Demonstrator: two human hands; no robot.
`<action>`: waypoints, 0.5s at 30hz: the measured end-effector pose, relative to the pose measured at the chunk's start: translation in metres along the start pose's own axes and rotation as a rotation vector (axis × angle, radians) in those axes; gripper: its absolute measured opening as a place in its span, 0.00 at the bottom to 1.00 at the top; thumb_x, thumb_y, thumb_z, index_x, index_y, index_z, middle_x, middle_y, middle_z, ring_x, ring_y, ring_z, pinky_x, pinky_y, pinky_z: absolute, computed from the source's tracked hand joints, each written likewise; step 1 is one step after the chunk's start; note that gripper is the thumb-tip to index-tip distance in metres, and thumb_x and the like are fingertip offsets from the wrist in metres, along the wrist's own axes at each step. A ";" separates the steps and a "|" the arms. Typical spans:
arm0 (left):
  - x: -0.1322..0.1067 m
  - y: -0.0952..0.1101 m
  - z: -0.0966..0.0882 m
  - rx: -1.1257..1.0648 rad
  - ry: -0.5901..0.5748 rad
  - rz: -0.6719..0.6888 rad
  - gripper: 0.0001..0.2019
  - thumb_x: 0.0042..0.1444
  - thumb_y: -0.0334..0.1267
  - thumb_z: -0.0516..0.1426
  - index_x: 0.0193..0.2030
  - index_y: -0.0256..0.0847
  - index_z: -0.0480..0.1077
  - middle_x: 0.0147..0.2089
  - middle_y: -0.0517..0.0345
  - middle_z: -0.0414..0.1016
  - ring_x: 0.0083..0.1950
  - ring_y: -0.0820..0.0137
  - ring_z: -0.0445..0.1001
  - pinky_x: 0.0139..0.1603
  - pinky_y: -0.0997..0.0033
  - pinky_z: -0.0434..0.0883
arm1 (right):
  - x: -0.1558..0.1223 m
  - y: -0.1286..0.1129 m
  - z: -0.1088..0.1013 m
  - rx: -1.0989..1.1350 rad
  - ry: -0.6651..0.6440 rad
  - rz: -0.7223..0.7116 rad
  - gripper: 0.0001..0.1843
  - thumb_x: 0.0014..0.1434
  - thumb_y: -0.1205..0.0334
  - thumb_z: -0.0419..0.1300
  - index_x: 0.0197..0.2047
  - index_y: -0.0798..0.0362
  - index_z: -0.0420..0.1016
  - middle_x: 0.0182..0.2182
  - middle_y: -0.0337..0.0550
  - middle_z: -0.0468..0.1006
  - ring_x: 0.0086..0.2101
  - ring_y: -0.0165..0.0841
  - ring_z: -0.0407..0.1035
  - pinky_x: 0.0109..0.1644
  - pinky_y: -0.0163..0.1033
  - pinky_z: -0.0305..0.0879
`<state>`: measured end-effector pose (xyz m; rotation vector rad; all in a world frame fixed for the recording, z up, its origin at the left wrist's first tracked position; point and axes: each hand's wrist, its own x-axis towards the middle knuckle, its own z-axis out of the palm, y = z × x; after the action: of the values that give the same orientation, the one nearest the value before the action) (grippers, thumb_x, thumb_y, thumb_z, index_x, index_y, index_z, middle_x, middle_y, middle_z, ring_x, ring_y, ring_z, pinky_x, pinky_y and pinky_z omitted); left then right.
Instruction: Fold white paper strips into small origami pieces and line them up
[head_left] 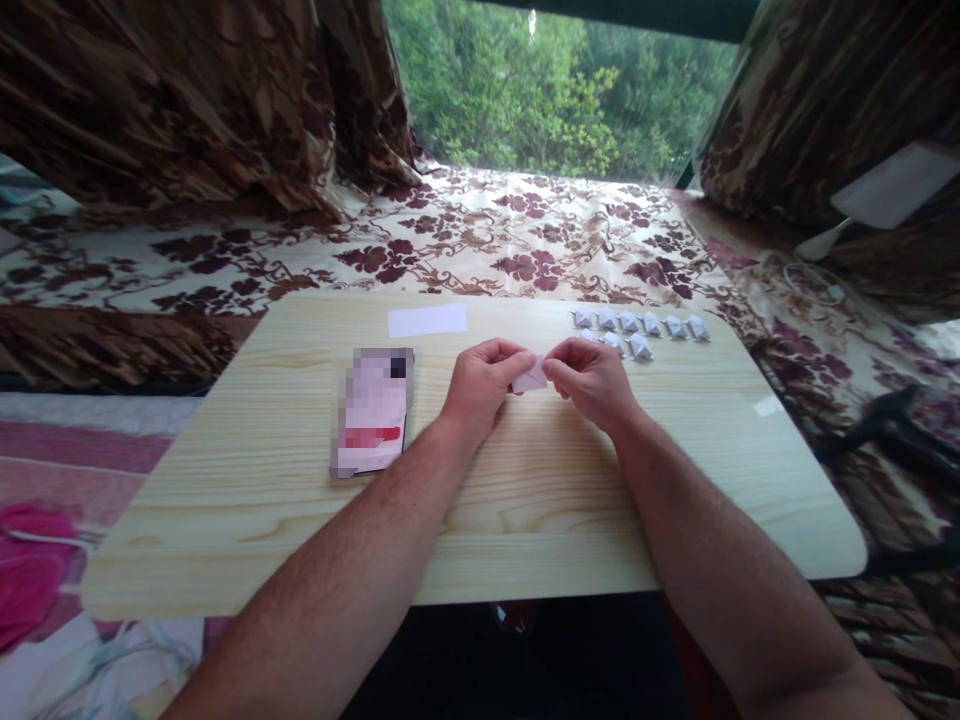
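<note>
Between my two hands, above the middle of the table, is a small piece of white paper point(531, 376) with a crease across it. My left hand point(486, 378) pinches its left side between thumb and fingers. At its right edge, my right hand point(591, 374) grips the paper with thumb and forefinger; the other fingers are curled under. Just beyond my right hand stand several small folded paper pieces point(652, 324) in two rows, the nearer row partly hidden by that hand. A flat white paper strip point(427, 321) lies past my left hand.
A blurred-out pink phone-like object point(375, 410) rests on the wooden table point(285, 540), left of my left forearm. A small white scrap point(766, 406) is near the table's right edge. Floral cloth point(525, 235) covers the ledge behind, below a window. Cables point(124, 655) lie at lower left.
</note>
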<state>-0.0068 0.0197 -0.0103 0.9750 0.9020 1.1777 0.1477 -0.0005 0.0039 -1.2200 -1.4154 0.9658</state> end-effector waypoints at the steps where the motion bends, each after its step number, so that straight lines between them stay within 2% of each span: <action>1: 0.000 0.000 0.000 -0.008 -0.003 -0.002 0.11 0.43 0.41 0.68 0.28 0.37 0.74 0.24 0.60 0.73 0.25 0.74 0.69 0.26 0.75 0.65 | 0.000 0.000 0.000 -0.008 0.005 -0.007 0.06 0.52 0.62 0.63 0.25 0.54 0.73 0.17 0.33 0.70 0.18 0.25 0.60 0.22 0.33 0.53; 10: -0.002 0.000 0.002 0.076 0.059 0.028 0.12 0.43 0.43 0.68 0.27 0.37 0.75 0.24 0.61 0.73 0.24 0.77 0.66 0.27 0.76 0.62 | 0.000 0.001 0.001 -0.054 0.026 -0.011 0.06 0.51 0.62 0.62 0.25 0.54 0.73 0.17 0.33 0.70 0.18 0.25 0.60 0.22 0.33 0.53; 15: -0.001 -0.003 0.000 0.093 0.052 0.062 0.12 0.44 0.43 0.68 0.28 0.37 0.75 0.25 0.61 0.73 0.25 0.76 0.66 0.28 0.76 0.63 | 0.000 0.001 0.001 -0.049 0.024 -0.012 0.06 0.51 0.63 0.62 0.25 0.54 0.73 0.17 0.33 0.69 0.18 0.25 0.60 0.22 0.33 0.53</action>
<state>-0.0061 0.0188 -0.0136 1.0575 0.9814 1.2269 0.1465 -0.0003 0.0025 -1.2535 -1.4329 0.9100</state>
